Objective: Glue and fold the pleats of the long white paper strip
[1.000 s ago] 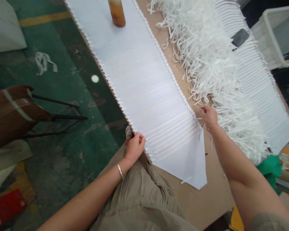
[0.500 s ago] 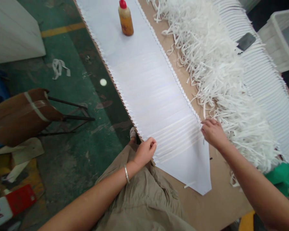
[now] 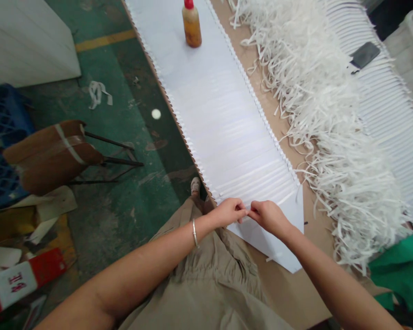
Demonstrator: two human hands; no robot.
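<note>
My left hand [image 3: 230, 212], a bangle on its wrist, is closed in a pinch above the near end of a long row of overlapping white sheets [image 3: 223, 114]. Its fingertips meet those of my right hand [image 3: 267, 216], which is pinched too. Whatever lies between the fingers is too small to make out. Narrow white strips [image 3: 258, 187] cross the sheets just beyond my hands. A short piece of white strip [image 3: 275, 257] lies at the near sheet's edge.
A red-capped bottle [image 3: 192, 30] of amber liquid stands on the sheets. Right of them lies a heap of loose white strips [image 3: 316, 91], then another row of sheets with a dark flat object [image 3: 365, 55]. A brown chair [image 3: 58, 156] and blue crate [image 3: 3, 137] are left.
My right hand has moved left and nearer from the sheets' right edge to meet my left hand. My left hand has shifted slightly right. The view has shifted a little.
</note>
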